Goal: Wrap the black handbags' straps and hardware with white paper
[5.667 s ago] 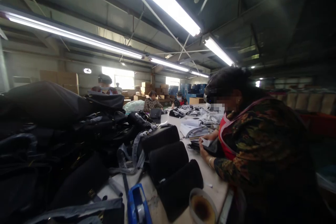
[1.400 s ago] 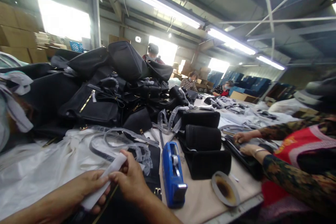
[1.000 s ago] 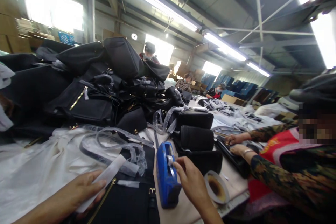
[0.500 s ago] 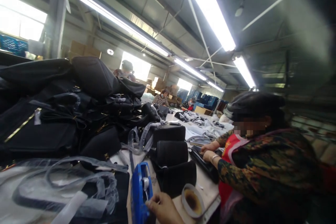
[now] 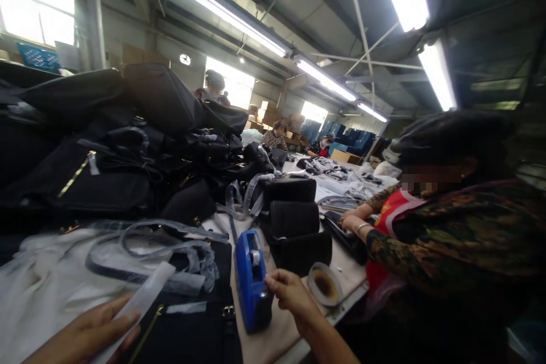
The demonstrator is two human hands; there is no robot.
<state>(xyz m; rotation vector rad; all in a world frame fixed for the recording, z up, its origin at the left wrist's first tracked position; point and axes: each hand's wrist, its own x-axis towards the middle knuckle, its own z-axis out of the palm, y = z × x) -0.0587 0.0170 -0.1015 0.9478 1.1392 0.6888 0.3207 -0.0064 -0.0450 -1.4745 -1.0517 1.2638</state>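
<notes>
My left hand [image 5: 87, 327] is closed around a whitish translucent plastic strip [image 5: 149, 287] at the lower left, above a black bag [image 5: 194, 333] with a gold zip. Plastic film wraps the bag's handle [image 5: 132, 239]. Beside the bag stands a blue tape dispenser [image 5: 249, 296] with a small white roll [image 5: 255, 257] inside. Thumb and forefinger of my right hand [image 5: 294, 296] pinch together at the dispenser's near right edge, on the end of the adhesive tape; the tape is barely visible there.
Black bags [image 5: 106, 182] pile high on the left. Several black pouches [image 5: 294, 219] stand behind the dispenser, and a round dish [image 5: 325, 284] with brown residue lies right of it. On the right, a co-worker [image 5: 447, 233] handles a black item [image 5: 347, 236].
My left hand has come into view with the plastic strip. My right hand has moved from beside the roll to the dispenser's near edge. The camera view has shifted.
</notes>
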